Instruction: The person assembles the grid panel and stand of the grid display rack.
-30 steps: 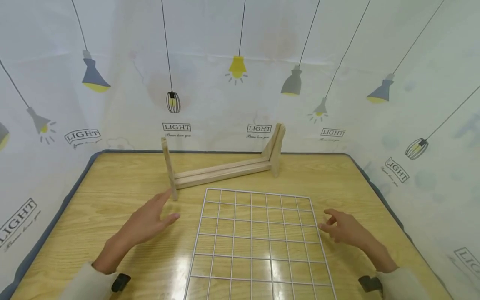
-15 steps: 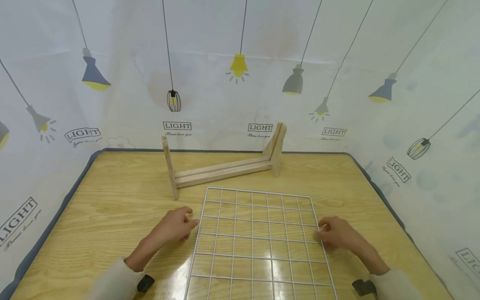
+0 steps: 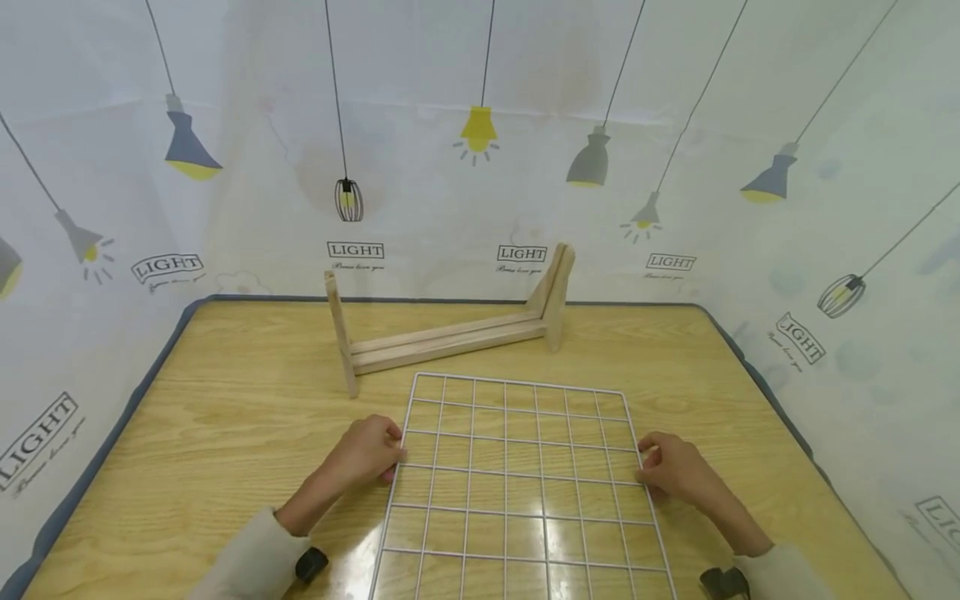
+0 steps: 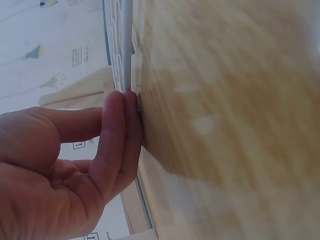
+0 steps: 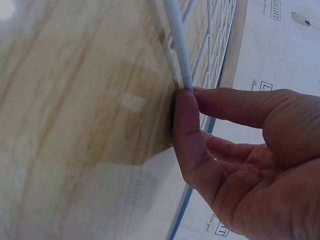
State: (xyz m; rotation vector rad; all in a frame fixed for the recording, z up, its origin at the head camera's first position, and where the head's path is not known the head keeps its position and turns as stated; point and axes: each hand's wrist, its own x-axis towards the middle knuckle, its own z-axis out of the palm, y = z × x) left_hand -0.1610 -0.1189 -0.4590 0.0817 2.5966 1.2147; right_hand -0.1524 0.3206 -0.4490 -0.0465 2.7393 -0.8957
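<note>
A white wire grid panel [image 3: 506,475] lies low over the table in front of the person, its near end out of the head view. At its left edge the left hand [image 3: 366,450] pinches the side wire; in the left wrist view the fingertips [image 4: 114,100] meet at the white rod [image 4: 127,45]. The right hand [image 3: 671,467] grips the opposite side wire between thumb and index finger, and the right wrist view shows the index finger [image 5: 187,115] under the rod. Behind the grid stands a wooden frame [image 3: 450,340] with two uprights joined by a double rail.
The wood-grain table [image 3: 225,375] has a dark blue edge [image 3: 150,375]. White curtains [image 3: 420,150] printed with hanging lamps enclose its back and sides. Black wrist straps [image 3: 311,565] show at both sleeves.
The left hand has moved from beside the wooden frame's left upright down and right to the grid's left edge. The right hand has closed on the right edge. Grid and frame stay put.
</note>
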